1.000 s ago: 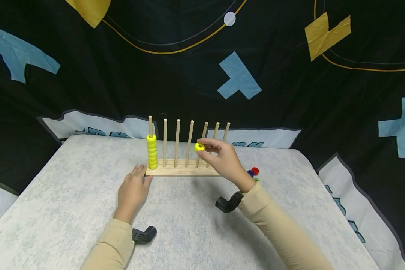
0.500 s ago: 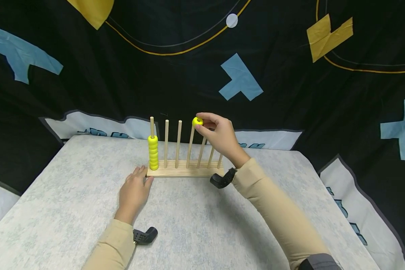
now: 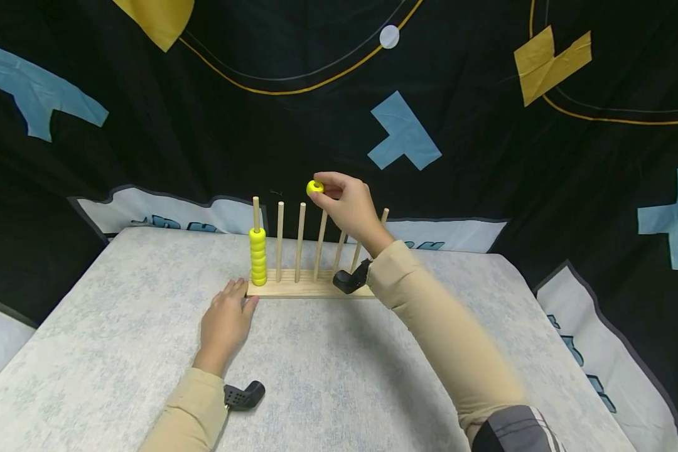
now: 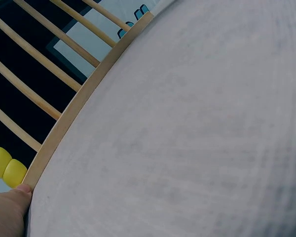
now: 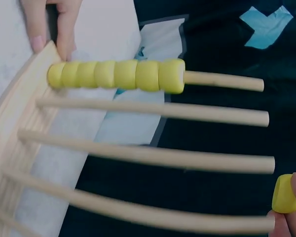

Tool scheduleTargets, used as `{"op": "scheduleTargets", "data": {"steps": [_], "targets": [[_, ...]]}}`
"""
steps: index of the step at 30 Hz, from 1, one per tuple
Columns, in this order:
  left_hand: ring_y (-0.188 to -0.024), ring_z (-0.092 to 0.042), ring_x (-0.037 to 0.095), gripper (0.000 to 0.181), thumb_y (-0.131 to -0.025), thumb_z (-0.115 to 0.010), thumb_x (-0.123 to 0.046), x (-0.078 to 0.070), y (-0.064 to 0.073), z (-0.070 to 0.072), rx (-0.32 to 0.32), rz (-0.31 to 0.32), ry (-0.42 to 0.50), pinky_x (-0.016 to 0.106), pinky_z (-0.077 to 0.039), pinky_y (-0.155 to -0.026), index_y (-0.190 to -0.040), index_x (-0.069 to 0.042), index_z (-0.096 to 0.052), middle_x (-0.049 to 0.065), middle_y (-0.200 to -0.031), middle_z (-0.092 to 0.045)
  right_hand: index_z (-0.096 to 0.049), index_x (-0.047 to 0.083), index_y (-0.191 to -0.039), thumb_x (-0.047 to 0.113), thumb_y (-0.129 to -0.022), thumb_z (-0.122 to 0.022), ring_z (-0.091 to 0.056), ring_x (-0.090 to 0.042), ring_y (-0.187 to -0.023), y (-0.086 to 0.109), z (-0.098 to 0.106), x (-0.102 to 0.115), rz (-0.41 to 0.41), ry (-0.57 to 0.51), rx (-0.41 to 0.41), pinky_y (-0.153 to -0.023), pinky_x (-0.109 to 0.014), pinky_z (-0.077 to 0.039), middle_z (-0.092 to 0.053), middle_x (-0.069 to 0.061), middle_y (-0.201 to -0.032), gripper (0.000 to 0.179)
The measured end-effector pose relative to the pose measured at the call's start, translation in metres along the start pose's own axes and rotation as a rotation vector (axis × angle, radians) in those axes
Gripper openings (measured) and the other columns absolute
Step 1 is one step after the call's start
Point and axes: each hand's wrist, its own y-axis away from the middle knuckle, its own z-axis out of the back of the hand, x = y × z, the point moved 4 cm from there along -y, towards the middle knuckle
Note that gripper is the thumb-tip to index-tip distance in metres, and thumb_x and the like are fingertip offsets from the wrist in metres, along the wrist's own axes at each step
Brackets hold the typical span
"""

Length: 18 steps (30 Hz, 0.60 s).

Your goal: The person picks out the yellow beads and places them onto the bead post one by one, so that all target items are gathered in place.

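Note:
My right hand [image 3: 348, 204] pinches a yellow bead [image 3: 314, 188] between thumb and fingertips, above the pegs of a wooden peg abacus [image 3: 296, 289]. In the right wrist view the held bead [image 5: 285, 193] is near the tips of the middle pegs, apart from the leftmost one. Several yellow beads [image 3: 258, 257] are stacked on that leftmost peg [image 3: 256, 213], whose top sticks out bare. At the abacus's left end my left hand [image 3: 226, 323] holds the base, thumb at the front edge and fingers along the side. The right hand and forearm hide parts of the right-hand pegs.
The abacus stands towards the back of a pale, mottled table [image 3: 305, 376]. A dark cloth backdrop [image 3: 231, 138] with taped shapes hangs right behind it. Each wrist wears a black device, the left one [image 3: 245, 395] lying low over the table.
The right hand has lifted the yellow bead and carried it left, above the peg tops. The forearm now covers the spot where red, blue and green beads showed. The left hand stays put.

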Motion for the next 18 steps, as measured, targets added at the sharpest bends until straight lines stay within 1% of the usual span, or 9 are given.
{"op": "scheduleTargets", "data": {"steps": [2,9,18], "targets": [[-0.141,-0.041,0.044,0.052,-0.101,-0.059,-0.027,0.001,0.000,0.000,0.004,0.005,-0.002,0.065,-0.037,-0.110,-0.141,0.004,-0.051,0.023,-0.149,-0.047,-0.062,0.009,-0.133,0.017,-0.094,-0.070,-0.068,-0.014,-0.109,-0.002,-0.007,0.004,0.003,-0.007,0.013,-0.091,-0.022,-0.057,-0.069,-0.004,-0.124,0.041],[-0.141,-0.041,0.045,0.052,-0.102,-0.057,-0.029,0.002,0.000,0.000,0.018,0.007,-0.007,0.066,-0.037,-0.110,-0.141,0.004,-0.050,0.022,-0.150,-0.047,-0.062,0.012,-0.133,0.019,-0.095,-0.069,-0.068,-0.012,-0.110,-0.003,-0.032,0.020,0.054,0.014,0.067,-0.090,-0.018,-0.056,-0.068,-0.002,-0.126,0.039],[-0.139,-0.042,0.047,0.052,-0.101,-0.058,-0.028,0.002,-0.001,0.000,0.018,0.005,0.000,0.067,-0.038,-0.108,-0.140,0.005,-0.051,0.024,-0.149,-0.047,-0.062,0.013,-0.133,0.021,-0.095,-0.067,-0.067,-0.008,-0.110,-0.005,-0.056,0.036,0.082,0.014,0.099,-0.092,-0.013,-0.054,-0.067,-0.001,-0.128,0.039]]}}
